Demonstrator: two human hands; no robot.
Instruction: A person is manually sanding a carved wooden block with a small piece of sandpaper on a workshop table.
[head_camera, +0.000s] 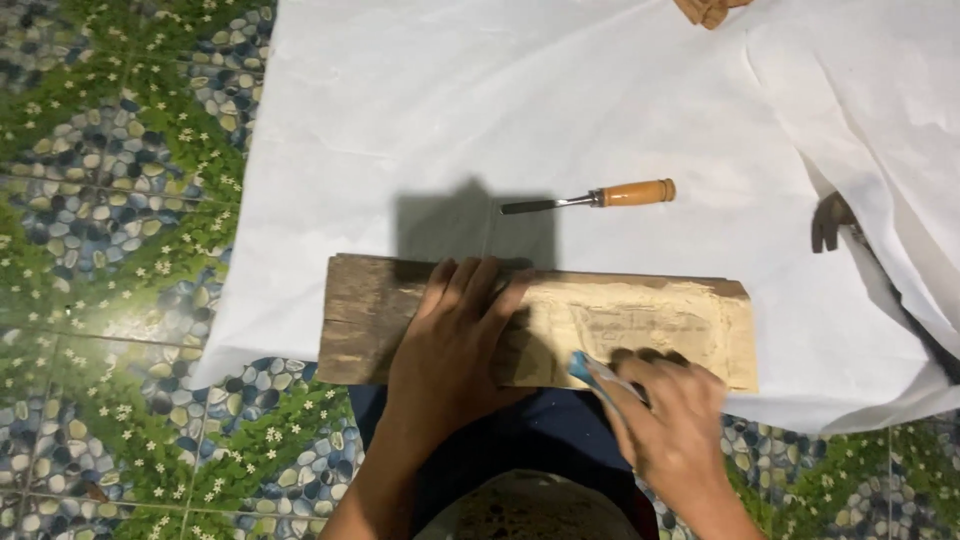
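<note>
Item: wooden plank, long, dark and weathered at its left end, pale and scraped at its right; I see it lying across a white sheet on the patterned tile floor.

Left hand: fingers spread wide and flat, pressing on the plank's darker part.

Right hand: fingers closed around a small blue-handled tool, its tip at the plank's near edge.

Beyond the plank, apart from it: chisel with orange wooden handle, lying on the sheet.
</note>
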